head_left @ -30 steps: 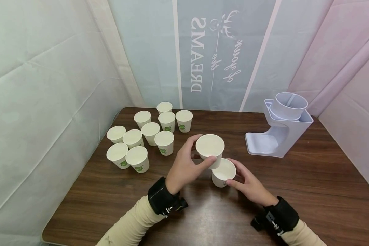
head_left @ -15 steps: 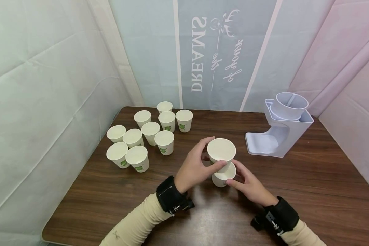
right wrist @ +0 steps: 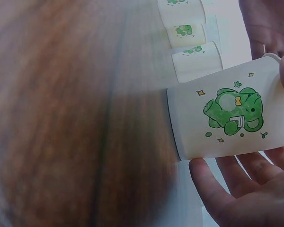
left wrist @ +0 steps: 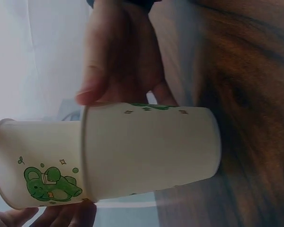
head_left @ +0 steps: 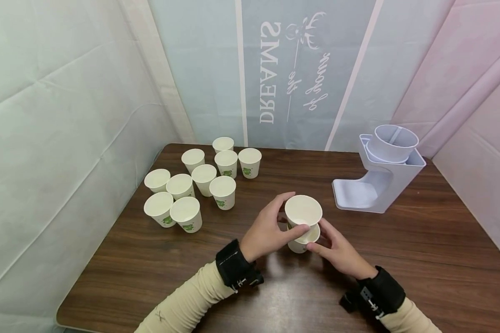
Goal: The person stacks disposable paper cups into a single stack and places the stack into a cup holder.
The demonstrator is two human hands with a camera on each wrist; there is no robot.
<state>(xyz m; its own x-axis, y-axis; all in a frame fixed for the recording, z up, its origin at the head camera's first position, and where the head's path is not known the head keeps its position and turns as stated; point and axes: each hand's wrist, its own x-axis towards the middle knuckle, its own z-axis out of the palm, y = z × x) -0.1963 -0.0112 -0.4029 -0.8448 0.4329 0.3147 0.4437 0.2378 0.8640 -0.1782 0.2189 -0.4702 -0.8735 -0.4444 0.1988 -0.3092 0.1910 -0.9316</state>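
It looks like a booth: white cloth hangs left of the table, a printed blue curtain behind it, pinkish cloth right.

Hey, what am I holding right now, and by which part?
Your left hand holds the upper white cup by its sides; your right hand holds the lower white cup, also by its sides.
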